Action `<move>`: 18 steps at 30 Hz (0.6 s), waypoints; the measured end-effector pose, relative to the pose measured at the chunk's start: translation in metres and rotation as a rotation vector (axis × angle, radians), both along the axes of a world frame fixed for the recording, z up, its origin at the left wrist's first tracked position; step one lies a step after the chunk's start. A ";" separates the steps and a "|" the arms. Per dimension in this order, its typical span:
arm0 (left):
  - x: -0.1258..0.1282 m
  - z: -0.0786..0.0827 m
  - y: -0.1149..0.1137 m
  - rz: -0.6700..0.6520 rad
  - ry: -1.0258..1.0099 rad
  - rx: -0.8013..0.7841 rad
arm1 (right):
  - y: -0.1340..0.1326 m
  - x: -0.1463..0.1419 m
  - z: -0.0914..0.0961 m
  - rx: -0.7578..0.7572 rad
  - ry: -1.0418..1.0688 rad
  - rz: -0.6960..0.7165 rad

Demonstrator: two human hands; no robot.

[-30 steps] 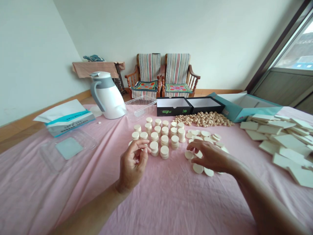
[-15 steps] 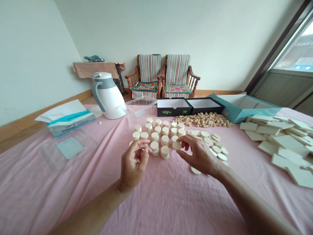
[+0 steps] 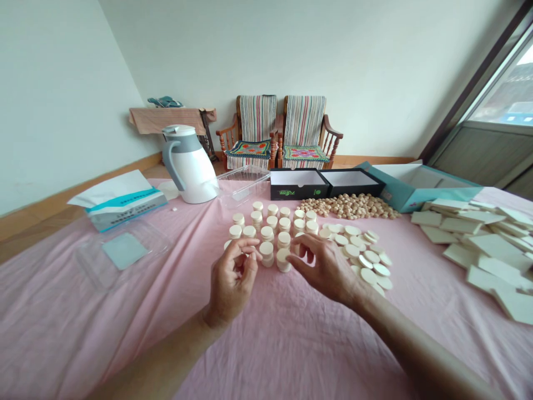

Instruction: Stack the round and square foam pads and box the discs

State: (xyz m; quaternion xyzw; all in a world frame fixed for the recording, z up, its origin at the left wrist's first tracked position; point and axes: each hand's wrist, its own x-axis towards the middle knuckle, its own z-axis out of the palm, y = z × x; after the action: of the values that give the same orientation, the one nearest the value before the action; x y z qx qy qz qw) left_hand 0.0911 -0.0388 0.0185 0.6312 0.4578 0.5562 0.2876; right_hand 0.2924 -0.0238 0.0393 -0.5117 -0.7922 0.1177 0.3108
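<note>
1. Nearest, in the lower half of the frame, two bare forearms reach in over the pink cloth that covers the table.
2. Left of centre, the left hand is loosely curled, fingertips bunched toward the thumb just beside the nearest short stack; I cannot tell whether it pinches a disc.
3. Just right of centre, the right hand has its fingers half bent, its fingertips at the front stack of the stacked discs; whether it grips a disc there I cannot tell.
4. Those stacks stand upright in rows at the centre of the frame, close beside each other.
5. Right of them, touching the right hand's far side, loose discs lie flat and overlapping in a scattered heap.
6. Further back, a spread of small round beads lies before two open black boxes, with a teal box to their right.
7. At the right edge, pale square tiles lie piled.
8. Toward the left, a clear tray lies flat, a white packet behind it, and a white jug stands upright beside a clear container.
9. Farthest, two striped wooden chairs stand against the wall.
</note>
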 end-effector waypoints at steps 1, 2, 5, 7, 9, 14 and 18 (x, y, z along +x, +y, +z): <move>0.000 0.000 0.000 0.003 -0.001 -0.002 | 0.001 0.006 0.003 0.002 -0.003 -0.011; 0.000 0.000 0.000 0.003 -0.002 -0.003 | 0.001 0.014 0.006 -0.009 -0.018 -0.018; 0.000 0.000 0.001 0.001 -0.005 0.001 | 0.002 0.044 0.013 -0.141 -0.111 0.022; 0.000 -0.001 0.001 -0.004 -0.003 0.007 | 0.002 0.064 0.013 -0.257 -0.191 0.080; 0.000 -0.001 0.001 -0.010 0.006 0.009 | 0.001 0.078 0.012 -0.331 -0.259 0.112; 0.000 0.000 0.002 -0.010 0.020 0.009 | 0.000 0.081 0.006 -0.364 -0.314 0.146; 0.000 0.000 0.002 -0.011 0.020 0.007 | 0.000 0.073 0.004 -0.343 -0.374 0.159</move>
State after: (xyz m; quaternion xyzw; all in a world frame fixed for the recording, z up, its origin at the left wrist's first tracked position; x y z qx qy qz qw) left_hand 0.0914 -0.0366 0.0184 0.6400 0.4553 0.5500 0.2839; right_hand 0.3657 -0.0236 0.0437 -0.5060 -0.8421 0.1776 0.0575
